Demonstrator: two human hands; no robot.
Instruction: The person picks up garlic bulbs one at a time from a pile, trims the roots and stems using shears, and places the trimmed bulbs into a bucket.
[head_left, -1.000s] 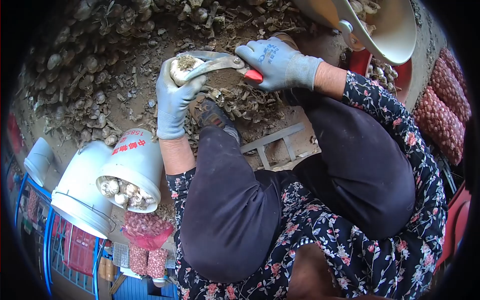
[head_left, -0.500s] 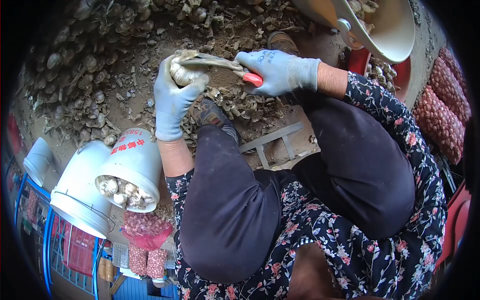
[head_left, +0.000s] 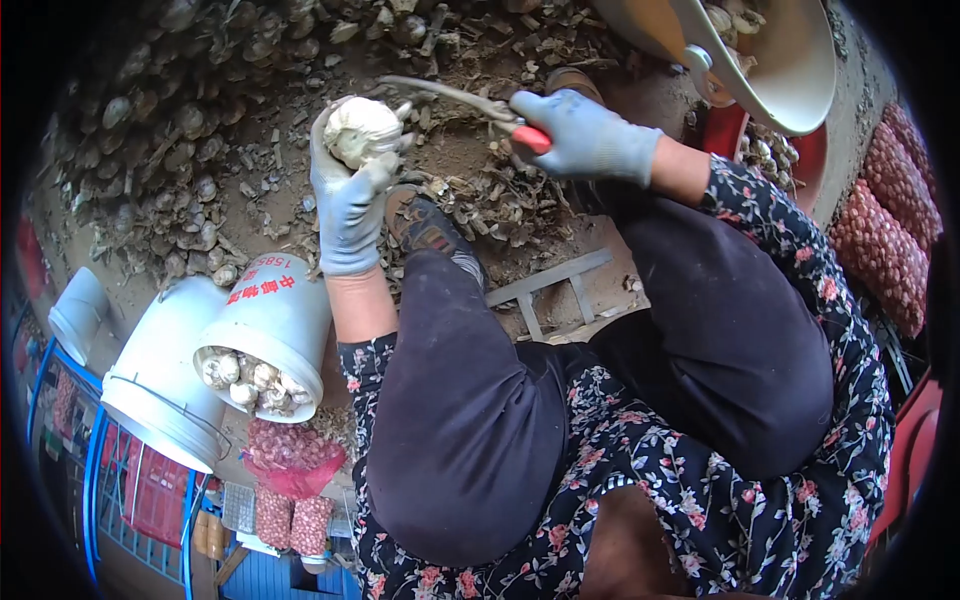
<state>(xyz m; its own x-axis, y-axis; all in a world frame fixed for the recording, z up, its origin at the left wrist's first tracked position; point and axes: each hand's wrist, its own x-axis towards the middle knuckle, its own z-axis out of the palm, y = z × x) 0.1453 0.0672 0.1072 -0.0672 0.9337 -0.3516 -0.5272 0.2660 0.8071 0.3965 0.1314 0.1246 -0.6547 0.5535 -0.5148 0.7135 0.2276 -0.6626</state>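
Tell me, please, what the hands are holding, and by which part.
The left hand holds a garlic bulb around its sides; the right hand grips a metal tool by its red-handled end.

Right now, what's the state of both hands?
Left hand: closed, holding a garlic bulb.
Right hand: closed, holding a red-handled cutting tool.
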